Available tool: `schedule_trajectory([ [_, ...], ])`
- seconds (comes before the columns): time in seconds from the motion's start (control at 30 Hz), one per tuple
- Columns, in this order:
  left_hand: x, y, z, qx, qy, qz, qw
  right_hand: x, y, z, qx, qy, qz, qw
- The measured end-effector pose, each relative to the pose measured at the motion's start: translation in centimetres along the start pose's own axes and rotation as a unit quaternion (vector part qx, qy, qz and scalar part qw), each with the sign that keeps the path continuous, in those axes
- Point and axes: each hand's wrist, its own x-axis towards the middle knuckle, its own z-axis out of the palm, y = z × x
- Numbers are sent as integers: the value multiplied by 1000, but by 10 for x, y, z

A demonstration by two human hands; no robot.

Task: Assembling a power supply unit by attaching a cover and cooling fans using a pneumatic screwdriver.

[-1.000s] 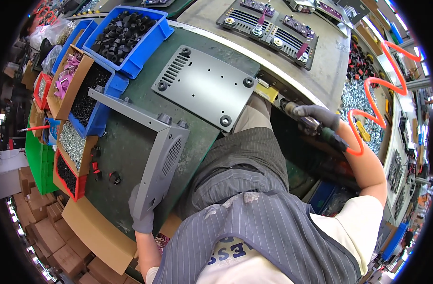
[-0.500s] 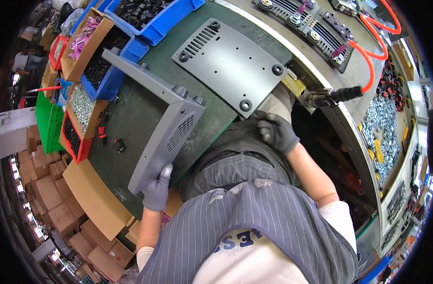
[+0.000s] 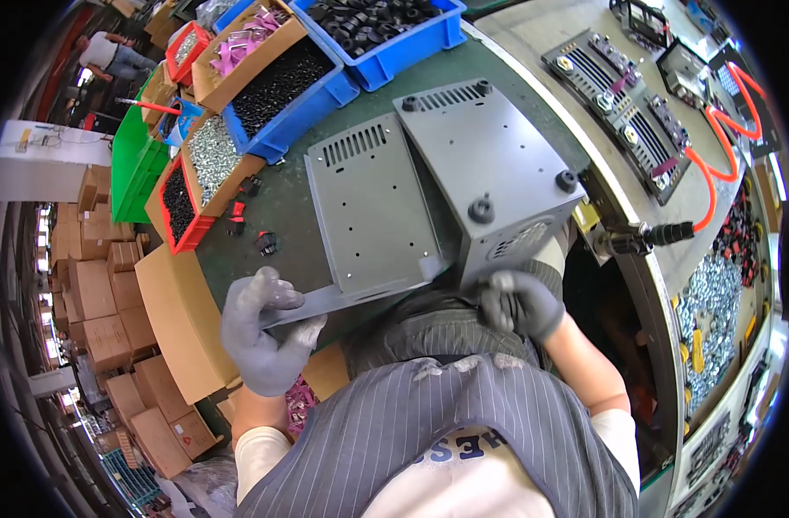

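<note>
A bent grey metal panel [image 3: 373,203] with slots and small holes lies on the workbench. My left hand [image 3: 261,332], in a grey glove, grips the near left end of its upturned flange. To its right is a second grey metal panel [image 3: 498,138], tilted, its rubber feet facing up and a round vent in its near side. By that panel's near edge is my right hand [image 3: 524,302], also gloved, with its fingers curled closed. What its fingers hold, if anything, is hidden.
Blue bins [image 3: 386,52] of black parts, a red bin [image 3: 180,207] and a box of silver screws [image 3: 213,155] line the far left. Small red-and-black parts [image 3: 265,243] lie near them. On the right are a power screwdriver [image 3: 645,237] with a coiled red hose and a metal fixture [image 3: 619,108].
The left panel has been turned over from its raised stance and lies slotted face up beside the footed panel. The footed panel is now tilted, showing its vented side. The view has shifted.
</note>
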Motion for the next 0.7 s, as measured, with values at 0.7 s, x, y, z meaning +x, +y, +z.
schedule_trajectory([
  [0.7, -86, -105, 58, -94, -172, -147, 970, -27, -137, 127, -422, 197, -444, 766],
])
